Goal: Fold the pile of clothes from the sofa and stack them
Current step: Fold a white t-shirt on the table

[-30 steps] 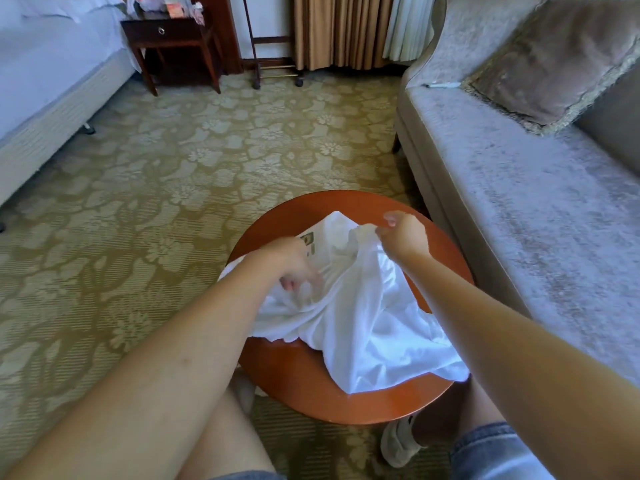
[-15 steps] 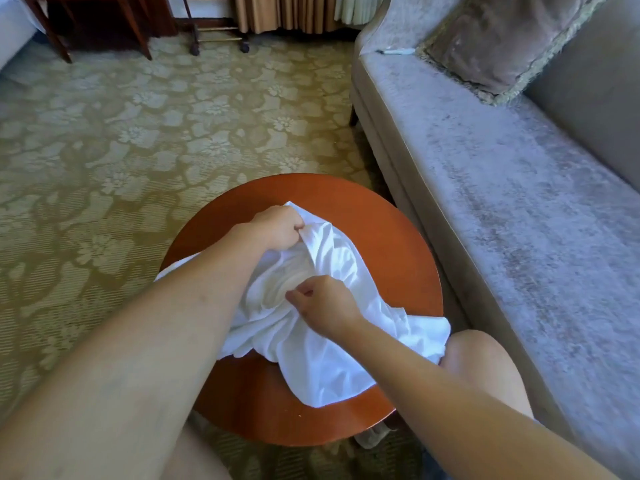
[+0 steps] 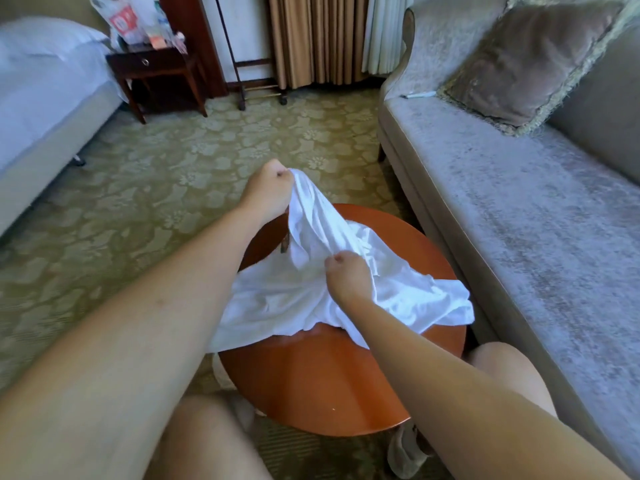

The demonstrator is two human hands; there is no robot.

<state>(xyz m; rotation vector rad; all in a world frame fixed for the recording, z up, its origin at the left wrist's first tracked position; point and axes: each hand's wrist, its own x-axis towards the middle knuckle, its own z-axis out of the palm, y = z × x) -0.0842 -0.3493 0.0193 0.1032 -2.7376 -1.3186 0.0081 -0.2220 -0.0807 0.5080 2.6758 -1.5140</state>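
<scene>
With the fingers of my left hand (image 3: 268, 188) clenched on one end of the white garment (image 3: 277, 299), I held it raised over the round wooden desk (image 3: 311, 386), my right hand (image 3: 346, 275) gripping a fold nearer me, the rest crumpled on the desk beside the grey sofa (image 3: 502, 209).

The left arm (image 3: 138, 323) and right arm (image 3: 433, 375) are bare and reach forward from the bottom edge. The left hand (image 3: 268, 188) is raised and farther out, its fist closed around a bunched edge of a white garment (image 3: 277, 299). The right hand (image 3: 346, 271) sits lower and nearer, with curled fingers pinching the same cloth.
</scene>
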